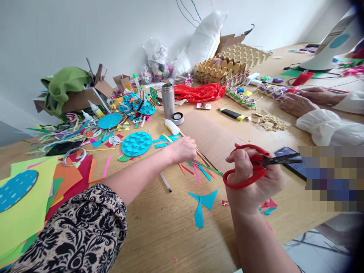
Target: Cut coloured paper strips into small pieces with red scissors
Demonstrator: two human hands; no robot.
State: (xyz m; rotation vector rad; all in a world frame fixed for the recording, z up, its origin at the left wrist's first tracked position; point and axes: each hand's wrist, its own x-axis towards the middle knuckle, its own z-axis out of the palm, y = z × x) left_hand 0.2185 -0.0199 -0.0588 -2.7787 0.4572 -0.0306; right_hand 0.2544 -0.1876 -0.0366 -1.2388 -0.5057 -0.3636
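Clamping red-handled, dark-bladed scissors (265,162) in the right hand (261,184) while curling the left hand (184,148) closed, hold unclear, beside thin multicoloured paper strips (197,175).

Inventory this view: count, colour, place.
Scissors: 1, red and black, right hand
Cardboard: 1, brown, centre
Paper strips: many, mixed, centre
Flask: 1, silver, behind cardboard
Bottles: several, mostly white, left half
Knife: 1, black-yellow, back right
Phone: 1, dark, right
Discs: 3+, blue, left
Paper sheets: several, mixed, front left
Egg trays: several, tan, back
Bags: several, red and clear, back
Boxes: several, brown, back
Cloth: 1, green, back left
Small crafts: many, mixed, back
Table: 1, brown, underneath
Other person's hands: 2, white sleeves, right
Left hand: 1, bare, closed, centre
Right hand: 1, bare, right
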